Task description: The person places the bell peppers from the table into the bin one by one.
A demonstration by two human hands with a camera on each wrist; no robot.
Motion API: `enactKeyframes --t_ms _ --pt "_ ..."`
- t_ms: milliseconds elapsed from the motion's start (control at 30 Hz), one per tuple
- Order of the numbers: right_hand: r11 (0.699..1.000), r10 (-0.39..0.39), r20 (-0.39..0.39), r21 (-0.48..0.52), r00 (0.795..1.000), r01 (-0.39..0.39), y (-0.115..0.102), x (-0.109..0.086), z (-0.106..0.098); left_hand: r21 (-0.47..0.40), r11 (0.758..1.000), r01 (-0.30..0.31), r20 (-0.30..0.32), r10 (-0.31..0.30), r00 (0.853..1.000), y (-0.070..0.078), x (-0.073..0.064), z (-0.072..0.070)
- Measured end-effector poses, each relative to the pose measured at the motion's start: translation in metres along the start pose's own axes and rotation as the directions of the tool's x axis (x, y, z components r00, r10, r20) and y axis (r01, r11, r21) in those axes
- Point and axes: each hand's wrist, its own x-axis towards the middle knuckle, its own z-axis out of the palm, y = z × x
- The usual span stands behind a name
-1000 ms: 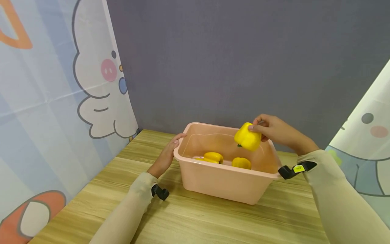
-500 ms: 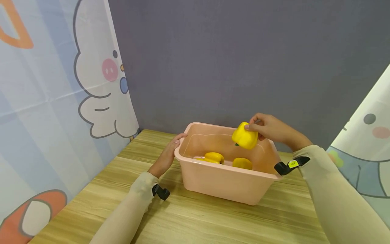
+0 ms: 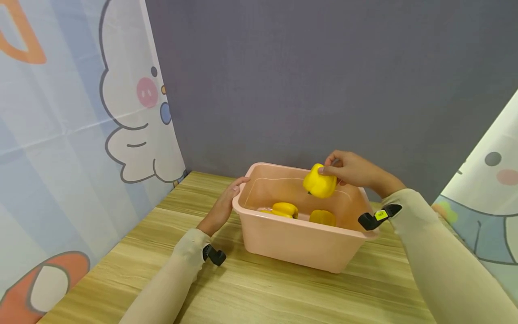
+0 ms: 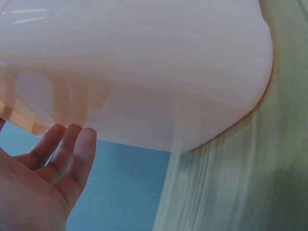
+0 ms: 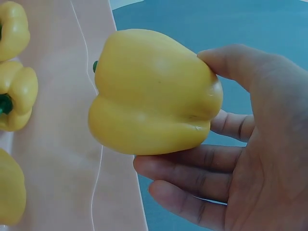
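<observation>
My right hand [image 3: 350, 168] pinches a yellow bell pepper [image 3: 319, 184] between thumb and fingers, above the far right side of a pink plastic basin [image 3: 291, 240]. In the right wrist view the thumb is on top of the bell pepper [image 5: 149, 91] and fingers support it below; its green stem end points away from the palm. At the basin's left rim rests my left hand [image 3: 221, 204]. The left wrist view shows its fairly straight fingers [image 4: 79, 149] with tips against the outer wall.
Inside the basin lie more yellow bell peppers, one left of centre [image 3: 284, 208] and one nearer the right [image 3: 322, 218]. The wooden tabletop [image 3: 243, 292] bears the basin. A grey panel [image 3: 303, 81] stands close behind, and a cartoon-print curtain [image 3: 73, 157] hangs on the left.
My right hand has carried the bell pepper a little to the left over the basin. The left hand stays at the rim.
</observation>
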Motion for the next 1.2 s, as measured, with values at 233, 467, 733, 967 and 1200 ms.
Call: enactKeyframes --t_ms 233,467,733,967,1200 --pt "1.0 -0.014 0.013 0.002 1.0 0.014 -0.001 0.006 0.008 -0.017 1.0 -0.009 0.005 0.009 1.0 0.0 0.0 0.002" --pt "1.0 -0.015 0.026 -0.013 1.0 0.015 -0.004 0.007 0.01 -0.007 1.0 -0.017 0.01 0.017 1.0 -0.002 0.001 0.001" --pt "0.999 -0.027 0.029 -0.028 0.999 0.028 -0.011 0.01 0.014 -0.002 1.0 -0.012 0.008 0.012 1.0 -0.001 0.001 0.002" --pt "0.997 -0.051 0.037 -0.056 0.998 0.053 -0.016 0.019 0.02 -0.021 1.0 -0.01 0.008 0.01 1.0 -0.001 0.001 0.002" --pt "0.996 -0.039 0.055 -0.073 0.998 0.043 -0.021 0.026 0.025 -0.01 1.0 -0.006 0.002 0.006 1.0 -0.002 0.001 0.002"
